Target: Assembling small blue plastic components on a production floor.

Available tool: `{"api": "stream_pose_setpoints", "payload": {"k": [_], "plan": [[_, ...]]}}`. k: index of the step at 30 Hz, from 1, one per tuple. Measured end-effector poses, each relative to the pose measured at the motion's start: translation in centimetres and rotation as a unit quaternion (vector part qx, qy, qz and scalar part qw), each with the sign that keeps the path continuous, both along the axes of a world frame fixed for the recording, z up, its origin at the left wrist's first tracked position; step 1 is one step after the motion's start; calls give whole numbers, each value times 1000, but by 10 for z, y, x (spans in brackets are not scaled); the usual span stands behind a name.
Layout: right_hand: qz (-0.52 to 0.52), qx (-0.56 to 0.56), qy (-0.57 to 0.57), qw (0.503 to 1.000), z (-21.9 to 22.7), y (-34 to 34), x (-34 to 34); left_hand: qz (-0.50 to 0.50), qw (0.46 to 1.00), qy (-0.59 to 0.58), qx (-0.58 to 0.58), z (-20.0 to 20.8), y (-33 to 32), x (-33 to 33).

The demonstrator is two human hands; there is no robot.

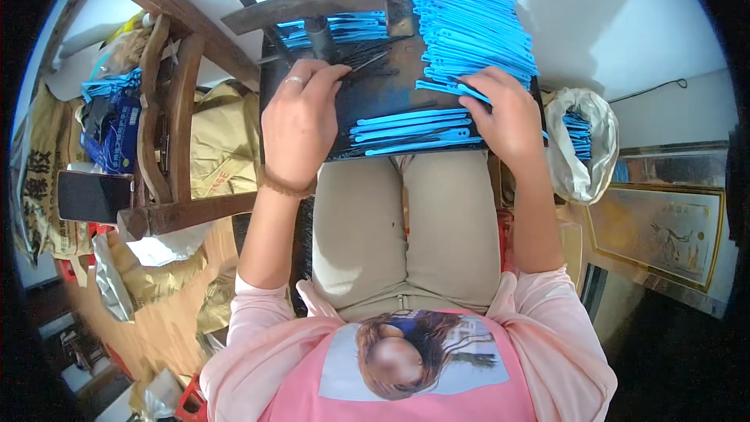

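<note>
Right on the dark table (405, 66), the right hand (509, 113) is pinching a blue strip (475, 94), ideally kept level; opposite, the left hand (301, 117) is hovering half-curled, its hold unclear.

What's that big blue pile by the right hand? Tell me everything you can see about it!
The big blue pile is many long, thin, flat strips that look like plastic, some with small holes near their ends. They lie mostly sideways, overlapping and slightly slanted, on the far right part of the dark tabletop. The right hand touches the pile's near end.
</note>
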State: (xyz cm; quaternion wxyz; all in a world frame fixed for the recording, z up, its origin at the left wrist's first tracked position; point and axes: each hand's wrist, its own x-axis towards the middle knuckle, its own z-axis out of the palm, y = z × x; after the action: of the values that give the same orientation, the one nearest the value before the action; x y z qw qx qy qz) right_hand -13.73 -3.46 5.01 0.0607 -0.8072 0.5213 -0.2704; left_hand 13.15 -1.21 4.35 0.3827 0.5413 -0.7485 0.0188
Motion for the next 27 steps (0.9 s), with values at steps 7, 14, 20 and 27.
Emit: {"api": "stream_pose_setpoints", "payload": {"k": [7, 14, 20, 27], "plan": [[12, 30, 52, 998, 3, -4, 9, 26, 992, 97, -81, -18, 3, 2], [28, 48, 94, 994, 12, -9, 23, 27, 977, 209, -21, -25, 7, -5], [57, 86, 159, 982, 11, -21, 33, -12, 994, 104, -9, -10, 4, -10], [67, 84, 178, 978, 17, -22, 36, -121, 991, -3, 55, -9, -14, -23]]}}
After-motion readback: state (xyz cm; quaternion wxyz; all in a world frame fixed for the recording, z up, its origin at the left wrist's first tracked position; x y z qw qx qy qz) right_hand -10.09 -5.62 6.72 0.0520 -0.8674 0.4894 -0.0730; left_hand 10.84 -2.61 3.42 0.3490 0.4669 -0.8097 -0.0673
